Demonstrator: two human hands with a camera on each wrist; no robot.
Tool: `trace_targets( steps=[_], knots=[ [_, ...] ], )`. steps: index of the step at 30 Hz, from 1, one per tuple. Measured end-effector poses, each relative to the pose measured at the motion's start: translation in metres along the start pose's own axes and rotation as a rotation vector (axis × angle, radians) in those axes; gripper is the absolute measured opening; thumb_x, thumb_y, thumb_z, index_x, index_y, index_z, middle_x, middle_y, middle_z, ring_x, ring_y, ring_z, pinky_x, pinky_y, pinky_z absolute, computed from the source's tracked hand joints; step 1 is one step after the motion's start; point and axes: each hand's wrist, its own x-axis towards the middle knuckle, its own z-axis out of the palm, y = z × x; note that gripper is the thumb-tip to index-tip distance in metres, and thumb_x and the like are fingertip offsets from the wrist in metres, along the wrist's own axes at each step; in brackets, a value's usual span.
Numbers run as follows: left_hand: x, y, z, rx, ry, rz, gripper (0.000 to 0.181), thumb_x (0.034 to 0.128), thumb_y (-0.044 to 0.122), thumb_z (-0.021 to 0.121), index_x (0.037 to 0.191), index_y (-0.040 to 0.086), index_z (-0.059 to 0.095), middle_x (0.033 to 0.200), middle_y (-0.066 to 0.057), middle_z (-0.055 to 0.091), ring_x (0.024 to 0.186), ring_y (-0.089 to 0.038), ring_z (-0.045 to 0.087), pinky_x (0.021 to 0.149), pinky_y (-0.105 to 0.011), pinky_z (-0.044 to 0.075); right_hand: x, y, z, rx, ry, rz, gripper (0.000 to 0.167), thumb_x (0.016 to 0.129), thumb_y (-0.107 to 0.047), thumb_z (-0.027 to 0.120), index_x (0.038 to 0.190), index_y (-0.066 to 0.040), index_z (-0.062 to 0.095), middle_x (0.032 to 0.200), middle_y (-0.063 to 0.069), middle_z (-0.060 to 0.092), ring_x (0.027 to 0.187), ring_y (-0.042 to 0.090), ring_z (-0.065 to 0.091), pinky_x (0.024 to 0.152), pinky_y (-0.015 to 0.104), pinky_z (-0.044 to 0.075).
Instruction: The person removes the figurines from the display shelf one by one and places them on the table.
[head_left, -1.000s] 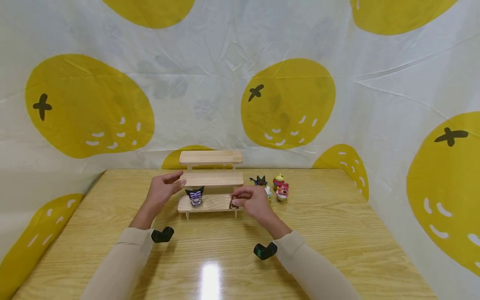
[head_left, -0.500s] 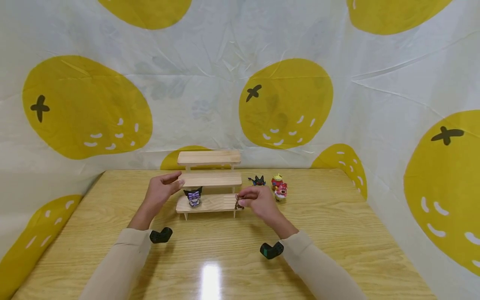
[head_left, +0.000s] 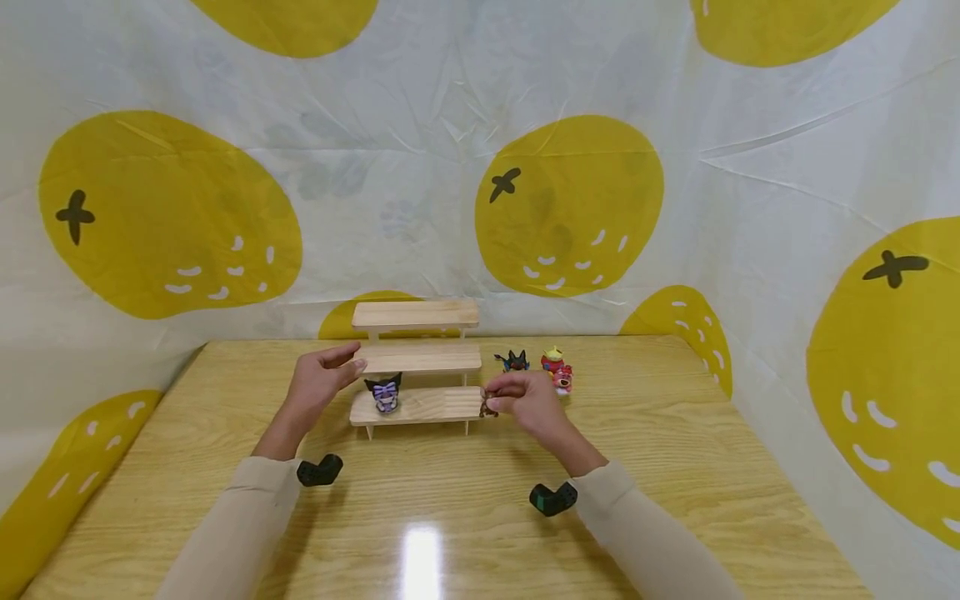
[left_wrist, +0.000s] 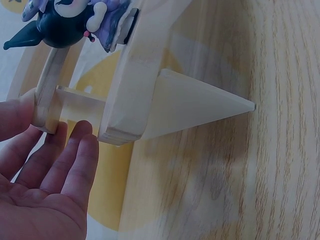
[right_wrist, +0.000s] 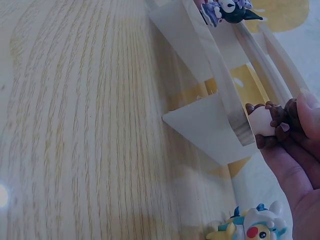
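Observation:
A three-tier wooden display stand (head_left: 427,403) stands at the back of the table. My left hand (head_left: 315,385) grips the left end of its middle tier; in the left wrist view the thumb (left_wrist: 17,116) lies on one face and fingers reach to the other. My right hand (head_left: 528,408) pinches a small brown figurine (head_left: 489,405) at the right end of the lowest tier. The right wrist view shows this figurine's pale round part (right_wrist: 262,121) beside the board's end. A black-and-purple figurine (head_left: 386,394) sits toward the left of the lowest tier.
Right of the stand, a black figurine (head_left: 515,361), a red-and-yellow figurine (head_left: 552,360) and a pink figurine (head_left: 562,380) stand on the wooden table (head_left: 450,492). A yellow-and-white figurine (right_wrist: 255,227) shows in the right wrist view. A lemon-patterned cloth (head_left: 390,208) hangs behind.
My right hand has moved right with the brown figurine, from over the lowest tier to its right end. The left hand keeps its grip on the stand.

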Motion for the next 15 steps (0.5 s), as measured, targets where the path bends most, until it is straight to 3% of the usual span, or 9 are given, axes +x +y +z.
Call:
trace_targets(
  steps=[5,15],
  knots=[
    [-0.0002,0.0003,-0.0003,-0.007,-0.011,0.0,0.057,0.1049,0.017,0.064,0.156,0.001,0.045,0.163,-0.023,0.041,0.11,0.005,0.064,0.108,-0.032,0.054,-0.0012,0.0015,-0.0028,-0.004,0.013,-0.003,0.016,0.088,0.007,0.077,0.103,0.005,0.079,0.102,0.019,0.081,0.083,0.011,0.076,0.078,0.027,0.064],
    [0.0003,-0.0018,-0.0002,-0.006,-0.006,0.016,0.057,0.1046,0.017,0.065,0.155,0.0,0.046,0.162,-0.025,0.043,0.104,0.01,0.064,0.105,-0.029,0.055,-0.0035,0.0046,-0.0087,0.004,-0.007,-0.002,0.018,0.089,0.008,0.075,0.106,0.01,0.076,0.106,0.022,0.08,0.088,0.015,0.078,0.079,0.027,0.065]
  ],
)
